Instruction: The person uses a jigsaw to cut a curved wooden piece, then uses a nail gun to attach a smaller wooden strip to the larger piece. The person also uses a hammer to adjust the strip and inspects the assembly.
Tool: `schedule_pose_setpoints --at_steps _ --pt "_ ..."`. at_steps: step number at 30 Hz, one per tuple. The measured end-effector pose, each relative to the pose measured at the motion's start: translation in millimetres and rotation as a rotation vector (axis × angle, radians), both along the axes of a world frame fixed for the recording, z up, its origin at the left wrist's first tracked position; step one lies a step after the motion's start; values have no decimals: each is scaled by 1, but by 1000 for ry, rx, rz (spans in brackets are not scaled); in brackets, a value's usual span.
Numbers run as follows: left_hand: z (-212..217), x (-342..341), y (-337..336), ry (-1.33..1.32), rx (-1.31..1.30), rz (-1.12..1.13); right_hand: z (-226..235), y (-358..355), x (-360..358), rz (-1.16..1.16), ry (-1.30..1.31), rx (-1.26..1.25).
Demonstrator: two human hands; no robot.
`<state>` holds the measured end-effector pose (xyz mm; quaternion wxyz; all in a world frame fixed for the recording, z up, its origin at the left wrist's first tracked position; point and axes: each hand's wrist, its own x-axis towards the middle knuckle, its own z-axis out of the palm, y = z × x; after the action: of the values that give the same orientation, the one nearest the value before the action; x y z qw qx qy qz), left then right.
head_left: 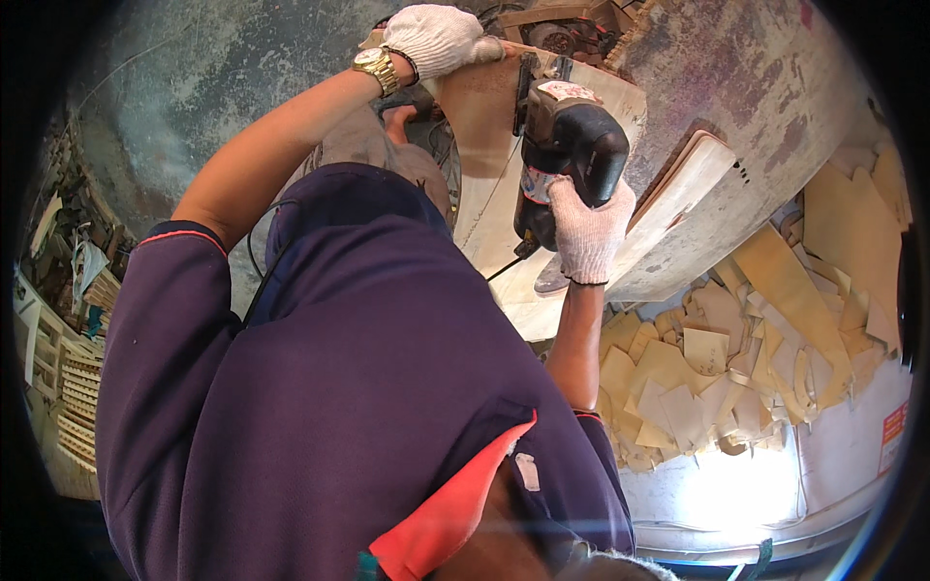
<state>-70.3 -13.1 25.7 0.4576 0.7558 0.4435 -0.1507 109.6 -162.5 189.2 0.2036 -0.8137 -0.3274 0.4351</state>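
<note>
My right hand, in a pale knit work glove, is wrapped round the handle of a black power jigsaw. The jigsaw sits on a thin wooden board with curved edges, and its blade is hidden from here. At the far edge of the same board, my left hand, also gloved, holds the wood down with its fingers curled at the edge. A gold watch is on that wrist. The jigsaw's dark cord trails toward my body.
A long pale wood strip lies right of the jigsaw. Beyond it, many wood offcuts are heaped on the floor. Dark clutter sits past the board's far edge. Slatted wooden pieces stand at the far left.
</note>
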Motion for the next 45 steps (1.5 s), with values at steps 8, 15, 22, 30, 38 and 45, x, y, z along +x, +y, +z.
schedule_pose_setpoints --at_steps 8,15,22,30,38,45 --pt "5 -1 1 -18 19 -7 0 6 -2 -25 -11 0" --pt "-21 -2 -11 -33 143 -41 3 14 -5 -44 46 25" --pt "-45 -3 -19 -60 164 -41 8 21 -6 -47 14 -32" --pt "-40 -5 -16 -76 160 -42 6 27 -7 21 -45 7" --pt "-30 -16 5 -6 111 24 5 27 -10 -67 -24 23" --pt "13 -112 47 223 267 249 0 -12 -4 -124 -44 232"
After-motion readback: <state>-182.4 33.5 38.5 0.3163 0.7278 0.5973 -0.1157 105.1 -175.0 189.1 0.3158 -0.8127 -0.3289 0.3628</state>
